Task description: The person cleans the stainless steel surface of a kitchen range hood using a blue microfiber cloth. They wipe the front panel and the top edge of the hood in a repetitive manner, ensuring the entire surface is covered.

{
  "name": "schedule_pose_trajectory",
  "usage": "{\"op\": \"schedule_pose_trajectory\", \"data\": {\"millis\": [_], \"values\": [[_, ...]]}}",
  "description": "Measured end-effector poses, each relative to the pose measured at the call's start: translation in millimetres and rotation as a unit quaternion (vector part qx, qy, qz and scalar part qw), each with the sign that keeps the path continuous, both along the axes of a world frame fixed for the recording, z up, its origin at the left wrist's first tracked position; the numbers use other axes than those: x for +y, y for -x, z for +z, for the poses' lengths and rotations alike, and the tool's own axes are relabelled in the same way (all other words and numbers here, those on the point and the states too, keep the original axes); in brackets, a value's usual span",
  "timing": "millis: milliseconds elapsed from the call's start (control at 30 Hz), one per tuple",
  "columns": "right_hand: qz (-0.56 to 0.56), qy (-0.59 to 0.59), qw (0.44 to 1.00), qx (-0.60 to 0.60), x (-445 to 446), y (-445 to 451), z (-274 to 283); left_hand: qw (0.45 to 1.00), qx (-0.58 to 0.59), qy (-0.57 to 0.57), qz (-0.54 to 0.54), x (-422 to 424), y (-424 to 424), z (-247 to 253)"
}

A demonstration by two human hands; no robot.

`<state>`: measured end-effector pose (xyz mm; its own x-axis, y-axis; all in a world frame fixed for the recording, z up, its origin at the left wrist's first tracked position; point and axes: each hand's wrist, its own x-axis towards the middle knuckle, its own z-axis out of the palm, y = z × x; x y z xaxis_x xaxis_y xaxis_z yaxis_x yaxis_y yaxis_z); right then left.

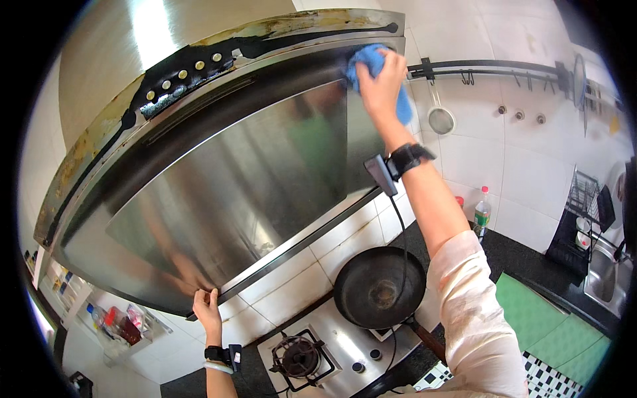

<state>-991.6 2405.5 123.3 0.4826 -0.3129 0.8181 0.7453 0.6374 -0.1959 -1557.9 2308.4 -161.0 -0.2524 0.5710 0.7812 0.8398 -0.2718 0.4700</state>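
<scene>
My right hand (pixel 382 89) presses a blue cloth (pixel 367 57) against the upper right of a range hood's dark metal front. Part of the cloth hangs below the palm. At the hood's lower left, the fingers of my left hand (pixel 206 309) grip the bottom edge. Between both hands lies the shiny hood panel (pixel 239 184), which reflects an arm and a patch of green. Above it runs a curved band with a row of round buttons (pixel 183 74), black residue and yellowish stains (pixel 94 129). Each wrist wears a strapped device.
A black wok (pixel 380 288) sits on the right burner of the steel gas stove (pixel 343 343), below the hood. A cable hangs from my right wrist device across it. A wall rail (pixel 487 64) holds a strainer (pixel 441 119). A bottle (pixel 482 211) stands on the dark counter.
</scene>
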Motion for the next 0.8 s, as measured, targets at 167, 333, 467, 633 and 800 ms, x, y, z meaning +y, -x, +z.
{"op": "schedule_pose_trajectory", "data": {"millis": [167, 333, 467, 633, 800], "values": [[-0.01, 0.143, 0.989, 0.045, 56.6, 19.5, -131.7, 0.989, -0.128, -0.072, -0.033, -19.3, -22.7, 6.2], [0.104, 0.278, 0.951, 0.091, 62.8, -9.3, -161.3, 0.973, 0.014, -0.229, 0.022, -53.4, -73.6, 74.0], [0.039, 0.112, 0.984, 0.13, 35.7, -24.5, -47.1, 0.907, 0.263, -0.302, 0.128, -77.7, -88.8, 127.6], [-0.047, -0.028, 0.998, 0.0, 4.5, -4.1, 20.7, 0.848, 0.371, -0.332, 0.181, -83.7, -104.9, 189.4], [-0.136, 0.137, 0.981, 0.022, 53.2, 28.9, -99.8, 0.834, 0.4, -0.322, 0.204, -78.9, -120.7, 237.9]]}}
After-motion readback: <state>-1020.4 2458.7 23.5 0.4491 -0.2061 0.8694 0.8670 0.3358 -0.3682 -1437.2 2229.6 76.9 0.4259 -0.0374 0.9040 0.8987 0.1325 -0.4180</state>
